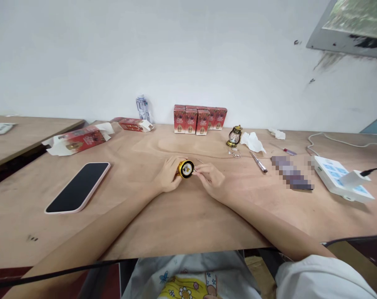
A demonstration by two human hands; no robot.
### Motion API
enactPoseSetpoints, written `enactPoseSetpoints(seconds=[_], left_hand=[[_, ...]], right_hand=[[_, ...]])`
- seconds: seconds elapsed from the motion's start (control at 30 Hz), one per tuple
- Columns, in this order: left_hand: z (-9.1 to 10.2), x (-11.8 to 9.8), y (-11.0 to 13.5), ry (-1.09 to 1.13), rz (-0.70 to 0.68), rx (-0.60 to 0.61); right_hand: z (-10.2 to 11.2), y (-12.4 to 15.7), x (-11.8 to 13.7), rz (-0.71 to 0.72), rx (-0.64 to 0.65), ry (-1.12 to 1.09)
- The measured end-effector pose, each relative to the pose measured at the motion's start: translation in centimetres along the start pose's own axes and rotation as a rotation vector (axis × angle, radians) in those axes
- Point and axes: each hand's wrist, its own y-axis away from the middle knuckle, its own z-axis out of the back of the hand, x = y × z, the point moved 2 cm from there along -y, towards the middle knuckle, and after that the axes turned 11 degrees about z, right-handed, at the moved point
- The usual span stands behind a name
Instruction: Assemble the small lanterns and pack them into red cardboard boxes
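Observation:
Near the middle of the wooden table (pixel 182 224), my left hand (pixel 167 176) is wrapped round a small gold lantern (pixel 186 169). Its round underside is turned toward me and shows a black ring with a pale centre and yellow and dark parts inside. My right hand (pixel 210 177) has its thumb and forefinger pinched at the right edge of that base. A tiny metallic bit shows at the fingertips, too small to make out. Just behind those fingers is a thin metal piece (pixel 201 161).
Another lantern (pixel 234 136) stands at the back right beside crumpled white paper (pixel 253 142), wire bits (pixel 235 153) and a screwdriver (pixel 258 162). Several red boxes (pixel 190 120) line the wall. A phone (pixel 79 187) lies left, an opened box (pixel 82 139) behind it, a power strip (pixel 339 176) right.

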Motion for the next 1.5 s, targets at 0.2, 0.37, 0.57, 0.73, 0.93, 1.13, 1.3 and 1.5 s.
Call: enactPoseSetpoints(seconds=[0.2, 0.37, 0.57, 0.73, 0.93, 1.13, 1.3, 1.5], left_hand=[[-0.1, -0.5, 0.0, 0.014, -0.070, 0.045], [-0.2, -0.9, -0.1, -0.005, -0.064, 0.093], [-0.3, -0.7, 0.0, -0.011, -0.084, 0.091], [-0.3, -0.8, 0.0, -0.020, -0.056, 0.114], [-0.2, -0.9, -0.1, -0.016, -0.064, 0.102], [-0.2, -0.8, 0.0, 0.005, -0.087, 0.071], [-0.2, -0.8, 0.0, 0.014, -0.069, 0.085], [-0.1, -0.4, -0.1, 0.062, 0.001, 0.059]], right_hand=[[-0.6, 0.7, -0.2, 0.034, -0.020, -0.084], [-0.5, 0.6, -0.2, 0.085, -0.008, -0.077], [-0.6, 0.9, -0.7, 0.143, 0.062, -0.068], [-0.5, 1.0, -1.0, 0.166, 0.132, -0.029], [-0.3, 0.3, -0.6, 0.145, 0.178, 0.118], [-0.1, 0.3, -0.6, 0.179, 0.185, 0.141], [-0.2, 0.9, -0.9, 0.117, 0.096, 0.094], [0.0, 1.2, -3.0, -0.282, 0.156, 0.178]])
